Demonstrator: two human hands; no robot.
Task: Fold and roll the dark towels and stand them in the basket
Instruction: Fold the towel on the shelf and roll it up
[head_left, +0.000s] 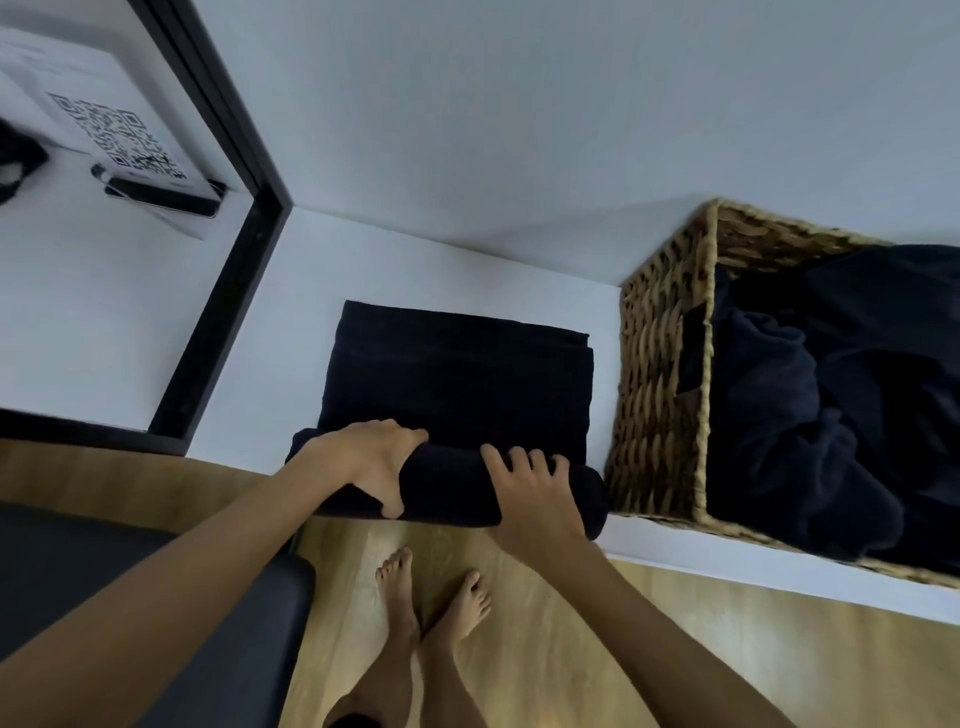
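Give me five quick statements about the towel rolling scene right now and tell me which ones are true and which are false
1. Both hands rest on the rolled part of the dark towel. True: the left hand and the right hand both press on the roll at the near edge.
2. The towel is rolled up completely. False: a flat folded part lies unrolled beyond the roll.
3. The wicker basket stands to the right of the towel. True.
4. The basket holds nothing. False: loose dark cloth lies bunched inside it.
5. The person wears shoes. False: the bare feet stand on the wooden floor.
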